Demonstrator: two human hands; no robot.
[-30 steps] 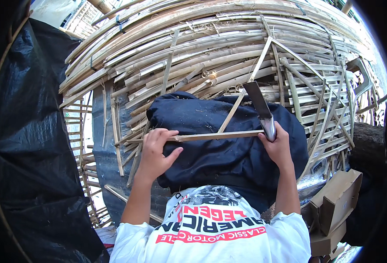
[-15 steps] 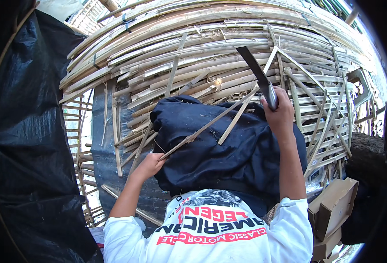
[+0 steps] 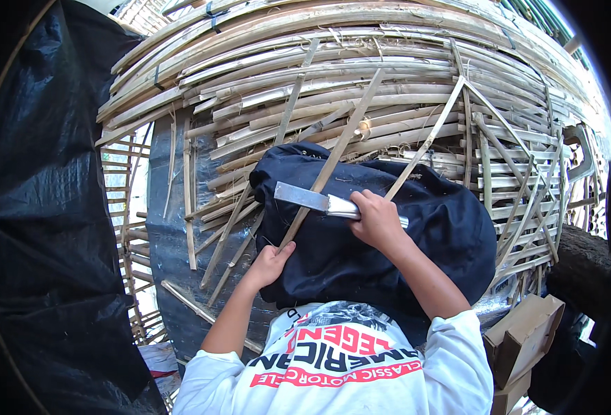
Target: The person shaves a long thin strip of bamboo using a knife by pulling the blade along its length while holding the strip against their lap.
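Note:
My left hand is closed round the near end of a bamboo strip, which slants away and up to the right over the dark cloth on my lap. In my right hand is a knife with a broad flat blade and a silvery handle, gripped with the fingers wrapped round. The blade points left and lies across the strip, a little beyond my left hand. Whether its edge touches the strip, I cannot tell. Another pale strip rests against the cloth to the right of the knife.
Long split bamboo pieces are piled across the far side. Loose strips lean at the left of the cloth. Black sheeting hangs at far left. Cardboard boxes stand at lower right, near a dark log.
The knife has come down and left from its raised position, its blade now across the strip. The strip in my left hand has swung to a steeper slant. My left hand has moved slightly right.

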